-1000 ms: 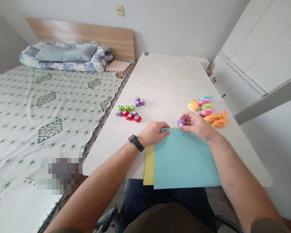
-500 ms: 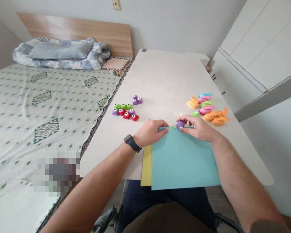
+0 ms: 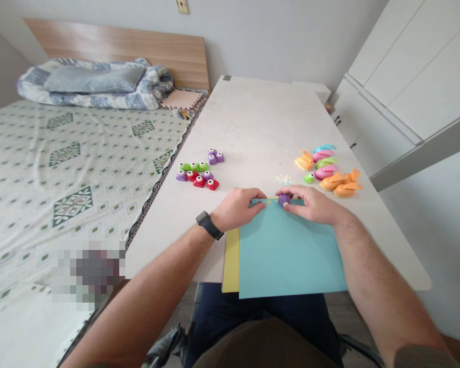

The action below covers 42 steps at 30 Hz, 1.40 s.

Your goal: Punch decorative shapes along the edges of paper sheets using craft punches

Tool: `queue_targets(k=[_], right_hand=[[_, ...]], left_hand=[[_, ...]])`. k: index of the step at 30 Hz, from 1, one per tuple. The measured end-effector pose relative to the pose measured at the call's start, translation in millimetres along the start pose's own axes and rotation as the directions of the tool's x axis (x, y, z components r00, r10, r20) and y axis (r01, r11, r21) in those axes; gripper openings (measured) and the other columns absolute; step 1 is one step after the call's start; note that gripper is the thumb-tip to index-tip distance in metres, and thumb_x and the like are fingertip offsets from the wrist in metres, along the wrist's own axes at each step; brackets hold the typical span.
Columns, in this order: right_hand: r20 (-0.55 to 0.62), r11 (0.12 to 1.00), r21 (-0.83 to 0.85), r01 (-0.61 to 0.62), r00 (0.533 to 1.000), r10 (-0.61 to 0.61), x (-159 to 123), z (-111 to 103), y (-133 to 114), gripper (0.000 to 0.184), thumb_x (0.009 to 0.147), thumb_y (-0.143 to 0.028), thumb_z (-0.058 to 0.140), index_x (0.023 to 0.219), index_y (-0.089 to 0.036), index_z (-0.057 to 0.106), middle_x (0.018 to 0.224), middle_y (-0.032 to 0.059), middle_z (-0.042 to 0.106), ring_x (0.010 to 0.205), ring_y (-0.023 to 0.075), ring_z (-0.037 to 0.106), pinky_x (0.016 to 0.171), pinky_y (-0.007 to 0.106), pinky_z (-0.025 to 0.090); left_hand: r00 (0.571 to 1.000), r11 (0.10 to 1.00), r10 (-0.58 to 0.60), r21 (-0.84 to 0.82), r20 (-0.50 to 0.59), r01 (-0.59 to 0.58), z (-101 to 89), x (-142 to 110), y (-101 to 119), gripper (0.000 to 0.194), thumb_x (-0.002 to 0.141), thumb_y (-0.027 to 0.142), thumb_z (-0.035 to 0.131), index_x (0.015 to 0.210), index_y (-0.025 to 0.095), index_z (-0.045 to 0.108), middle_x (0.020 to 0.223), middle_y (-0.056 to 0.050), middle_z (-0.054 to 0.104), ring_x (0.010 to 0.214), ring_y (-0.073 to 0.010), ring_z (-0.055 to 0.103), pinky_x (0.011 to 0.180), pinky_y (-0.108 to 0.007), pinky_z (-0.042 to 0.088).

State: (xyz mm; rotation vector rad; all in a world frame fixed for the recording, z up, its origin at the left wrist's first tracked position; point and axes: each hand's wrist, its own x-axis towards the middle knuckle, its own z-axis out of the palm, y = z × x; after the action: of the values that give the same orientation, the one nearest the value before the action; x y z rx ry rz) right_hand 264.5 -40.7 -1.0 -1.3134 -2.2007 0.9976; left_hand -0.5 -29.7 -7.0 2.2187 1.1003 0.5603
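Punch (image 3: 284,200), purple, sits between thumb and fingertips of the right hand (image 3: 310,204), pinched at the blue sheet's (image 3: 291,250) edge.

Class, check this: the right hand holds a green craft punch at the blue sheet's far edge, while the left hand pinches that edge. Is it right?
Wrong colour: the head view shows the right hand holding a purple craft punch at the far edge of the blue sheet, while the left hand pinches that edge.

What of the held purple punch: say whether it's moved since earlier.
Yes: the purple punch moved toward the person, onto the far edge of the blue sheet.
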Motion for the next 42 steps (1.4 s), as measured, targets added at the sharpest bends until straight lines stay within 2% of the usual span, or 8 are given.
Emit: queue_targets(k=[4, 9, 16, 42], right_hand=[[-0.010, 1.000, 0.005, -0.014, 1.000, 0.015, 0.3, 1.6, 1.3, 0.042, 0.085, -0.031, 0.071, 0.126, -0.031, 0.068, 0.122, 0.0061, 0.071, 0.111, 0.0302, 0.065, 0.101, 0.050, 0.052], [0.008, 1.000, -0.005, -0.018, 1.000, 0.018, 1.0, 3.3, 2.5, 0.036, 0.086, -0.031, 0.069, 0.121, -0.031, 0.069, 0.118, 0.0047, 0.072, 0.108, 0.0287, 0.066, 0.100, 0.048, 0.051], [0.018, 1.000, 0.000, -0.017, 1.000, 0.017, 1.3, 3.6, 1.4, 0.034, 0.087, -0.031, 0.068, 0.121, -0.031, 0.069, 0.118, 0.0042, 0.072, 0.108, 0.0281, 0.066, 0.101, 0.048, 0.050], [-0.005, 0.998, -0.070, 0.006, 1.000, -0.007, 1.5, 6.3, -3.3, 0.031, 0.087, -0.034, 0.067, 0.118, -0.030, 0.068, 0.112, 0.0049, 0.072, 0.103, 0.0272, 0.066, 0.093, 0.044, 0.052]], left_hand=[[1.000, 1.000, 0.000, 0.002, -0.003, 0.000, 0.5, 0.3, 0.6, 0.025, 0.090, 0.030, 0.058, 0.108, 0.022, 0.074, 0.099, -0.002, 0.077, 0.088, -0.0182, 0.070, 0.077, -0.028, 0.051], [1.000, 1.000, 0.006, -0.003, -0.003, -0.006, 1.2, 0.3, 0.5, 0.025, 0.090, 0.028, 0.058, 0.108, 0.022, 0.074, 0.099, -0.002, 0.077, 0.088, -0.0181, 0.070, 0.077, -0.028, 0.051], [1.000, 1.000, 0.003, 0.000, -0.007, -0.003, 1.4, 0.0, 0.7, 0.024, 0.090, 0.028, 0.059, 0.107, 0.022, 0.074, 0.097, -0.001, 0.077, 0.084, -0.0169, 0.069, 0.075, -0.027, 0.049], [1.000, 1.000, 0.002, -0.006, -0.002, -0.002, 1.4, 0.3, 0.7, 0.025, 0.091, 0.029, 0.058, 0.108, 0.022, 0.074, 0.099, -0.001, 0.077, 0.088, -0.0179, 0.070, 0.076, -0.027, 0.049]])
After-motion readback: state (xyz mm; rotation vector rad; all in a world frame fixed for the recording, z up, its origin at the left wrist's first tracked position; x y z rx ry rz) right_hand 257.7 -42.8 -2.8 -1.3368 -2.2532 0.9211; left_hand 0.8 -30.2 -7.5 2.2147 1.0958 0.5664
